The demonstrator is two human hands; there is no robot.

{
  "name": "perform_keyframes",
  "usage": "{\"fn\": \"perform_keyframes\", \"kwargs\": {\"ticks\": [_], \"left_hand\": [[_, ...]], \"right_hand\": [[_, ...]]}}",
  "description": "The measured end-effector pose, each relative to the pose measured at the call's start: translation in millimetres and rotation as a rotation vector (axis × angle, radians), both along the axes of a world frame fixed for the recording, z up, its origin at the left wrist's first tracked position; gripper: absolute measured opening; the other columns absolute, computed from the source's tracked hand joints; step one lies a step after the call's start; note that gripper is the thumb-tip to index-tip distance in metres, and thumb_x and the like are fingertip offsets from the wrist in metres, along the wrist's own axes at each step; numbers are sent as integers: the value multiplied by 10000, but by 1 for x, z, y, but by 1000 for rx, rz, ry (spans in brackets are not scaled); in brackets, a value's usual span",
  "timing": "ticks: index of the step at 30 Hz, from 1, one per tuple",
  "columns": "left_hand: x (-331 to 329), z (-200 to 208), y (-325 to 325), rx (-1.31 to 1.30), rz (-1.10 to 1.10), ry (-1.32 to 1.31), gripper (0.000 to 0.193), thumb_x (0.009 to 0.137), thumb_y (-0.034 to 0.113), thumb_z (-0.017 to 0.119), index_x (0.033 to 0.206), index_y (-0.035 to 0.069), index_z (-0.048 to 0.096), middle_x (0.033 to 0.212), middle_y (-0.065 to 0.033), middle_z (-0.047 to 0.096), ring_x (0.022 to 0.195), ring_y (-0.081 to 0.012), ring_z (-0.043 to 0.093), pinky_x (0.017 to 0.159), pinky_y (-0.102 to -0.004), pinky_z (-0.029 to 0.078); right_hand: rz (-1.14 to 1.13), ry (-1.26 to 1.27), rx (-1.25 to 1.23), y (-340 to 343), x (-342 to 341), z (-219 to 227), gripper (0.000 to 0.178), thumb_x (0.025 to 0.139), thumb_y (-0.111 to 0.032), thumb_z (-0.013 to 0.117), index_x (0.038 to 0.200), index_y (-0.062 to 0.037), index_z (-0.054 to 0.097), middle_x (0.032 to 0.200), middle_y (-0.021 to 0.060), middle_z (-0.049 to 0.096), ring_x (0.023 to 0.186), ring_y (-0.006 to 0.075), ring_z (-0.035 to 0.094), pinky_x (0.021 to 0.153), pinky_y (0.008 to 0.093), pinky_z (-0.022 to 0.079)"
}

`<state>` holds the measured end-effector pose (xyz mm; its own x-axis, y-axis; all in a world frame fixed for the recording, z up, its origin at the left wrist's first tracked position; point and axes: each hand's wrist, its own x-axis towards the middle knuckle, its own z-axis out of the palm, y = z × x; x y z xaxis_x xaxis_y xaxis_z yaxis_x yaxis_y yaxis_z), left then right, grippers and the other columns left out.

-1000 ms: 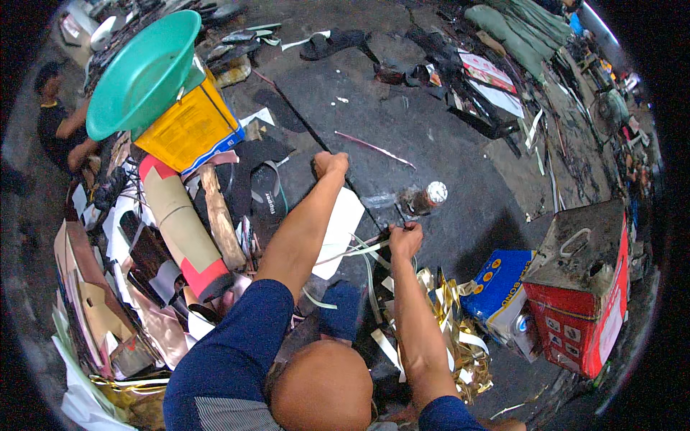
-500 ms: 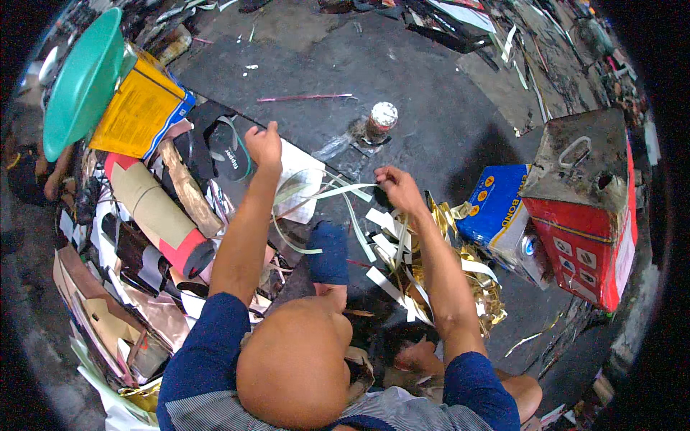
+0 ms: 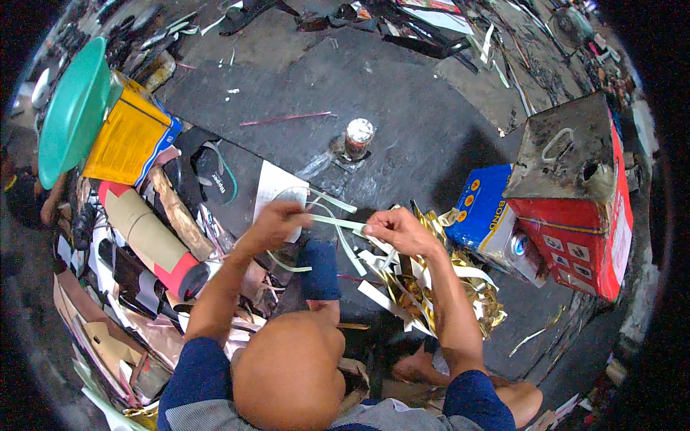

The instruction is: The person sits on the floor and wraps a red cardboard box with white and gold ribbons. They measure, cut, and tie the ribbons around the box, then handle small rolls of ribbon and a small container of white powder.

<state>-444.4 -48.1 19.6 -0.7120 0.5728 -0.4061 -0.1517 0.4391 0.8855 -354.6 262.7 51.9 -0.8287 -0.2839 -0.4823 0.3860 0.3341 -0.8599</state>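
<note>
A narrow pale green-white strip (image 3: 336, 221) is stretched between my two hands over the dark work surface. My right hand (image 3: 397, 230) pinches its right end between thumb and fingers. At its left end my left hand (image 3: 284, 218), slightly blurred, has its fingers closed around the strip. More pale strips (image 3: 352, 253) curl below and behind the hands. Partly behind my left hand lies a white sheet (image 3: 272, 185). Under the strip is a dark blue piece (image 3: 321, 270), its kind unclear.
Gold and white scraps (image 3: 490, 316) pile beside my right forearm. Blue (image 3: 478, 205) and red (image 3: 568, 244) metal cans stand right. A foil-topped container (image 3: 358, 138) stands ahead. Left are a roll (image 3: 149, 231), a yellow can (image 3: 133, 136), a green basin (image 3: 72, 115) and a dark strap (image 3: 215, 183).
My left hand has come down and toward my right hand, and now grips the strip. My right hand has moved slightly down. The whole view has shifted a little.
</note>
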Motion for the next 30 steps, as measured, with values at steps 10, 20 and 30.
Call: {"fn": "perform_keyframes", "kwargs": {"ticks": [10,20,30], "left_hand": [[-12,14,-25,-129,-123,627,673,780,160,817,1396,56,566,1447,-196,552,1394,-375,471,1147,-448,380],[-18,-34,3,-527,74,461,291,926,305,640,1030,50,734,868,-194,722,802,-392,700,731,-492,546],[5,8,48,80,-111,879,332,794,154,787,1107,65,722,970,-145,742,900,-361,716,838,-465,563]], "right_hand": [[-62,-152,-238,-45,-47,-13,288,994,-304,660,856,-58,722,644,-42,578,542,50,475,496,230,336],[-216,295,432,-40,-31,-77,382,872,-406,777,951,-43,690,882,114,687,807,269,672,707,407,531],[-236,-122,-226,-59,-21,-50,293,1016,-246,645,802,-51,688,657,-7,622,555,66,517,525,248,420]]}}
